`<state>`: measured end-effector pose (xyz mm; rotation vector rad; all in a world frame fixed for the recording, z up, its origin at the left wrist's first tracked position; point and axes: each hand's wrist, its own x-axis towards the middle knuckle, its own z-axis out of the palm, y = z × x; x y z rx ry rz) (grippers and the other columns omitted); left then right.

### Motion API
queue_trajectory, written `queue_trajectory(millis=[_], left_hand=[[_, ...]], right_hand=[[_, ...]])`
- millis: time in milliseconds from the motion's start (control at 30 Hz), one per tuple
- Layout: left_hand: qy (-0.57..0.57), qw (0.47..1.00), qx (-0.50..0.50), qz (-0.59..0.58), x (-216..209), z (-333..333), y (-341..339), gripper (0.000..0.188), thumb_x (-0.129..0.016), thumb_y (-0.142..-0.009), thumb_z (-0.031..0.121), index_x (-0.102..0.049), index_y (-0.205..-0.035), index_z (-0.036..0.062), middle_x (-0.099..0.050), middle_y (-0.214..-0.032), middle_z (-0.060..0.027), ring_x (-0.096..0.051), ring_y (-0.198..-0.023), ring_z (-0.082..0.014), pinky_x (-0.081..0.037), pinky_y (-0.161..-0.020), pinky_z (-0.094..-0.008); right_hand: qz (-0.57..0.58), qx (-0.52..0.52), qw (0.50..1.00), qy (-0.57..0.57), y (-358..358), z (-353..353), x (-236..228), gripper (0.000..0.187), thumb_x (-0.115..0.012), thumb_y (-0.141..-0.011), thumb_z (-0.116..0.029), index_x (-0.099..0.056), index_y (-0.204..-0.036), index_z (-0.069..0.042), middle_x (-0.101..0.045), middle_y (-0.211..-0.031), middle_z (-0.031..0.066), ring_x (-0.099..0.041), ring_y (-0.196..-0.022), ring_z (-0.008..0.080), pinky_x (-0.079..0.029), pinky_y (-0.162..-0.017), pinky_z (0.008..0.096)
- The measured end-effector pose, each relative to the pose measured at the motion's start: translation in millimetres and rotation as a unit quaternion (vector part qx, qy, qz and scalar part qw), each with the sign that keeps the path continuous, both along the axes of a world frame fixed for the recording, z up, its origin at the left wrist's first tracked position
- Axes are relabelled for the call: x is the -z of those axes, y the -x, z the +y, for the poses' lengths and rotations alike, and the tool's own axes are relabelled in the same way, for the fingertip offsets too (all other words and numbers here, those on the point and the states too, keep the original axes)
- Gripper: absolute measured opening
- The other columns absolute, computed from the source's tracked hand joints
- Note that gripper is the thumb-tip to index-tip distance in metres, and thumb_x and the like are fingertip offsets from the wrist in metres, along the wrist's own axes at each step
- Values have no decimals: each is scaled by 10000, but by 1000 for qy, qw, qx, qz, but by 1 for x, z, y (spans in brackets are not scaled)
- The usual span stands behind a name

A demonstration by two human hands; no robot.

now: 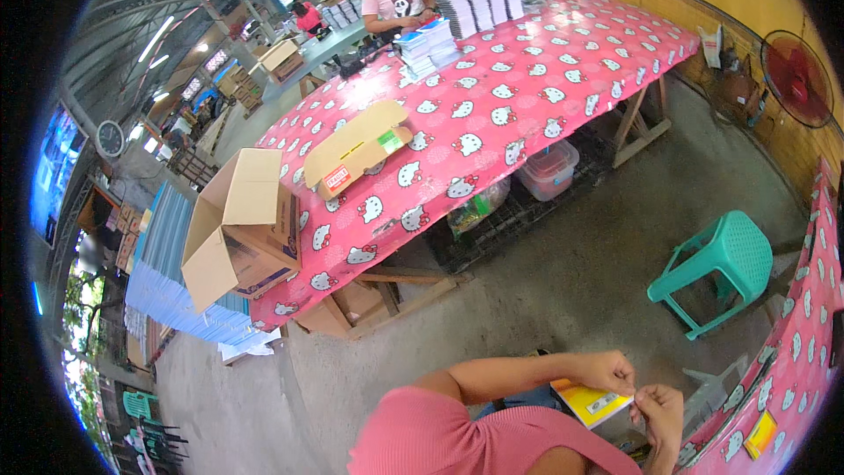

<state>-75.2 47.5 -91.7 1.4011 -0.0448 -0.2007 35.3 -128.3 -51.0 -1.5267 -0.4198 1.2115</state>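
Observation:
My left hand (608,373) is closed in a pinch, just over the upper right corner of a yellow booklet (587,401) with a small pale label. Opposite it, my right hand (661,413) is also pinched, its thumb and fingertips meeting those of the left. Whatever lies between the fingertips is too small to make out. The booklet sits low near my lap, partly covered by my left hand. To the right, another small yellow booklet or card (760,434) lies on a table with a pink patterned cover (794,369).
A large pink-covered table (475,123) carries an open carton (251,220), a flattened cardboard piece (356,148) and book stacks (479,4). A person (396,0) works behind it. A green stool (716,268) and a wall fan (796,79) stand to the right.

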Motion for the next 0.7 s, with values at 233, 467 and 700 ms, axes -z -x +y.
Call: queue_trajectory(millis=[233, 467, 700], left_hand=[[67, 997, 43, 24, -9, 7, -5, 186, -636, -826, 210, -617, -824, 24, -613, -745, -7, -547, -665, -62, -448, -578, -239], [-440, 861, -5, -255, -50, -18, -32, 211, -661, -765, 294, -603, -747, 92, -595, -723, 4, -548, -715, -150, -368, -721, -364], [-473, 801, -87, -356, -87, -52, -78, 160, -680, -717, 277, -625, -689, 130, -607, -734, -19, -553, -720, -168, -316, -750, -375]], right_hand=[[122, 20, 992, -29, 1, 8, -14, 148, -642, -761, -76, -576, -786, 54, -595, -646, 105, -549, -499, 146, -432, -448, 239], [46, 60, 997, 23, -7, -24, -9, 46, -567, -715, -23, -570, -734, 19, -527, -588, 55, -453, -460, 102, -334, -411, 222], [-183, 260, 944, -84, -5, -65, -29, 157, -663, -770, -91, -610, -886, -1, -605, -722, 22, -551, -620, 66, -448, -548, 215]])
